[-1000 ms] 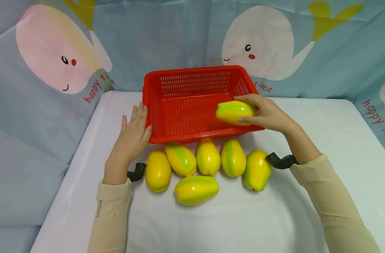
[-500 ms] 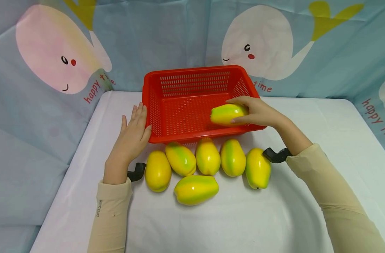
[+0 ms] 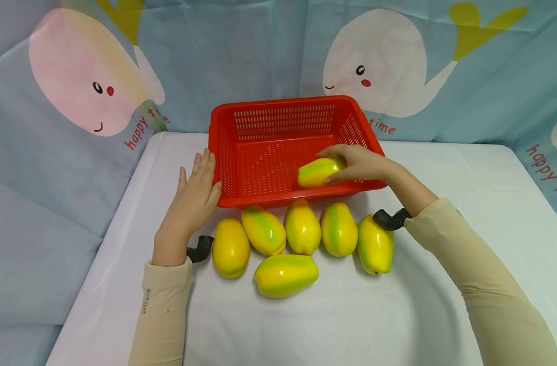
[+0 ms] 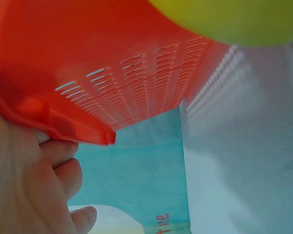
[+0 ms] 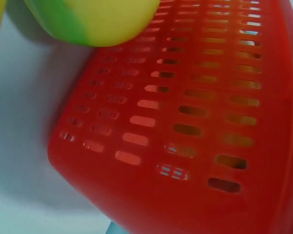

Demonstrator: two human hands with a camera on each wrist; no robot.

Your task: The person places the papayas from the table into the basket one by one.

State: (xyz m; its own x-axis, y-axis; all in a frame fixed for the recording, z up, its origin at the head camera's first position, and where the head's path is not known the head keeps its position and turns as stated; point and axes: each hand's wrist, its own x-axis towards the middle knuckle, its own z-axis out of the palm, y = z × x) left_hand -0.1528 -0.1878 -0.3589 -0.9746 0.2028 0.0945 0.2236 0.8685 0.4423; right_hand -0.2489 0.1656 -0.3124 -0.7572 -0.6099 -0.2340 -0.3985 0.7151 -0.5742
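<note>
My right hand (image 3: pixel 362 162) reaches over the right part of a red plastic basket (image 3: pixel 278 196), gripping a yellow-green papaya (image 3: pixel 316 173) between thumb and fingers. This papaya lies sideways inside the basket's rim, near the front wall; its right end is covered by the hand. My left hand (image 3: pixel 193 190) rests on the basket's left side with straight fingers, and the left wrist view shows that hand (image 4: pixel 24 180) right at the rim. In the right wrist view the slotted basket wall (image 5: pixel 185 209) hides the right hand and the held papaya.
Several papayas stand in a row before the basket, from one papaya (image 3: pixel 231 248) at left to another papaya (image 3: pixel 375 246) at right. One more papaya (image 3: pixel 286 275) lies crosswise in front. A whale-printed curtain (image 3: pixel 260 61) hangs behind the white table (image 3: pixel 333 325).
My right hand has carried the papaya left and lower, from over the basket's right rim to inside near its front wall. The left hand stays at the basket's left side.
</note>
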